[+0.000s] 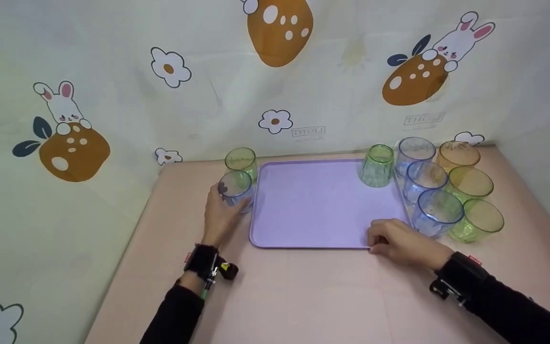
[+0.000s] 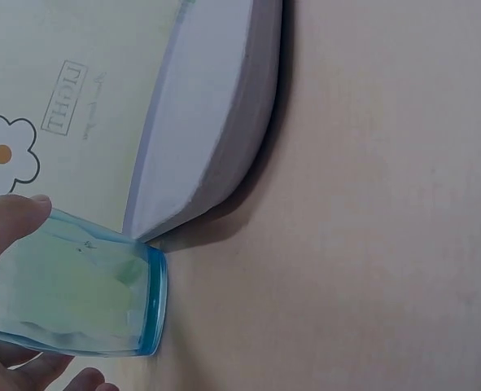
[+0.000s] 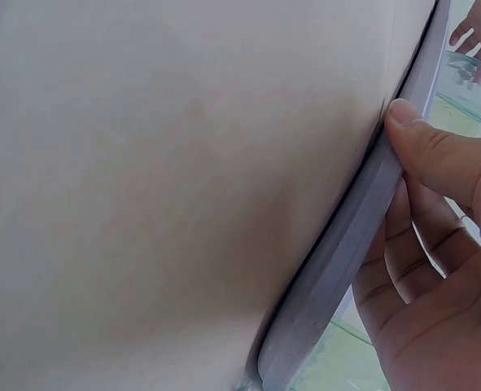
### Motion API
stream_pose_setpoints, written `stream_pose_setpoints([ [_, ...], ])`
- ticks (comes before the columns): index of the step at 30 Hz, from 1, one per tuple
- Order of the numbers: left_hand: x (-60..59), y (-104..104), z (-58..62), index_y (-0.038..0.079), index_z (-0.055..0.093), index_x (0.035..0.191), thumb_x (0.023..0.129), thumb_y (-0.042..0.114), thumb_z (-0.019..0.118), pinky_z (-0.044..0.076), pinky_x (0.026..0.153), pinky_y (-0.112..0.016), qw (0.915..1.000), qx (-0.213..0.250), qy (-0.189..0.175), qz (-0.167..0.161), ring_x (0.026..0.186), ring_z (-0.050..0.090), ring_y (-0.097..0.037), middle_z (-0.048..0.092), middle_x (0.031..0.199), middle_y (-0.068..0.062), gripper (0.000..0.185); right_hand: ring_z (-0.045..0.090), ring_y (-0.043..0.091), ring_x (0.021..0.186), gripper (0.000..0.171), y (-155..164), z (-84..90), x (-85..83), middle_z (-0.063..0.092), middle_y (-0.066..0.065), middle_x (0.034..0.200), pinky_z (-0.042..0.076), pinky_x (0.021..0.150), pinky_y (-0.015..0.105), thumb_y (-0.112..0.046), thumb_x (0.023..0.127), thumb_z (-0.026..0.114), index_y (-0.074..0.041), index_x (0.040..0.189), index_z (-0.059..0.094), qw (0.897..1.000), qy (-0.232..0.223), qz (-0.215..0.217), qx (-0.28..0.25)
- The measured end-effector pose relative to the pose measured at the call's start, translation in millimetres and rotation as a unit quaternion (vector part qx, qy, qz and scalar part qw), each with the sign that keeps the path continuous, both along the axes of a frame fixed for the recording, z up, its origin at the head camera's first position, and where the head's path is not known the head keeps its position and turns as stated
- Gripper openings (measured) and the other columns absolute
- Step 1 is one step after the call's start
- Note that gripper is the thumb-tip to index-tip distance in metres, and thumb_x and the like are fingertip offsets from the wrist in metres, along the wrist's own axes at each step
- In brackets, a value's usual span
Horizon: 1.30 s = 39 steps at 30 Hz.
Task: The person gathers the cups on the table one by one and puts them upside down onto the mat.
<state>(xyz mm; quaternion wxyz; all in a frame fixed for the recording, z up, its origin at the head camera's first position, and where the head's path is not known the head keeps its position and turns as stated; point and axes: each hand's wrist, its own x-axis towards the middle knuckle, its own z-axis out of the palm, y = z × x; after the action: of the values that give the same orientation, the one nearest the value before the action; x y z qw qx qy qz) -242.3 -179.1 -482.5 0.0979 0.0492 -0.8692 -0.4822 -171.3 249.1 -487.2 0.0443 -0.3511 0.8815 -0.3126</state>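
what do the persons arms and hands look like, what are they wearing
Both hands are bare, with no gloves. Each arm has a long black sleeve reaching to the wrist. The left hand has a black wrist strap carrying a small device with a yellow part and a red tab. The right hand has a similar black strap with a red tab and a black clip-like mount.

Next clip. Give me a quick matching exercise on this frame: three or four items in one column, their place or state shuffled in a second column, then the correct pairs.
Column one
1. left hand
2. right hand
3. green cup on the tray
4. purple tray

Column two
A. stands upside down near the far right corner
B. grips a blue cup left of the tray
C. lies flat on the pink table
D. pinches the tray's near right edge

Pairs: 1-B, 2-D, 3-A, 4-C
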Motion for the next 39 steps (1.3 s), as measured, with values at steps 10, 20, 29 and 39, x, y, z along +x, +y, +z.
stream_pose_setpoints([
  [10, 1.6, 2.0, 3.6, -0.004, 0.032, 0.15, 0.086, 0.036, 0.081, 0.032, 0.111, -0.047, 0.9996, -0.027, 0.003, -0.001, 0.134, 0.043, -0.036, 0.044, 0.146, -0.024, 0.09, 0.056, 0.01, 0.074, 0.026, 1.3, -3.4, 1.0, 0.056, -0.008, 0.078, 0.049, 0.067, 0.029, 0.004, 0.083, 0.079, -0.018, 0.079, 0.066, 1.0, 0.009, -0.004, -0.008],
  [20, 1.7, 2.7, 3.4, -0.002, 0.029, 0.153, 0.087, 0.039, 0.08, 0.03, 0.113, -0.047, 0.9999, -0.011, -0.006, -0.005, 0.138, 0.039, -0.034, 0.04, 0.15, -0.022, 0.093, 0.056, 0.01, 0.075, 0.026, 2.4, -2.5, 1.2, 0.057, -0.009, 0.079, 0.05, 0.068, 0.029, 0.004, 0.084, 0.078, -0.019, 0.08, 0.067, 1.0, 0.0, -0.007, -0.007],
  [29, 1.2, 3.1, 1.8, -0.003, 0.031, 0.152, 0.087, 0.035, 0.081, 0.029, 0.113, -0.047, 0.9999, -0.006, 0.001, -0.008, 0.139, 0.039, -0.035, 0.041, 0.15, -0.023, 0.09, 0.056, 0.01, 0.075, 0.025, 2.5, -2.7, 1.5, 0.057, -0.009, 0.079, 0.05, 0.068, 0.029, 0.004, 0.085, 0.077, -0.019, 0.081, 0.068, 1.0, -0.012, -0.009, -0.008],
  [39, 3.0, 0.5, -0.6, -0.003, 0.033, 0.15, 0.086, 0.039, 0.081, 0.032, 0.111, -0.046, 0.9995, -0.025, 0.018, -0.005, 0.135, 0.042, -0.034, 0.044, 0.146, -0.023, 0.09, 0.054, 0.009, 0.073, 0.027, 1.7, -3.6, -0.3, 0.056, -0.009, 0.077, 0.046, 0.064, 0.028, 0.003, 0.084, 0.079, -0.02, 0.079, 0.066, 1.0, 0.003, 0.001, -0.007],
])
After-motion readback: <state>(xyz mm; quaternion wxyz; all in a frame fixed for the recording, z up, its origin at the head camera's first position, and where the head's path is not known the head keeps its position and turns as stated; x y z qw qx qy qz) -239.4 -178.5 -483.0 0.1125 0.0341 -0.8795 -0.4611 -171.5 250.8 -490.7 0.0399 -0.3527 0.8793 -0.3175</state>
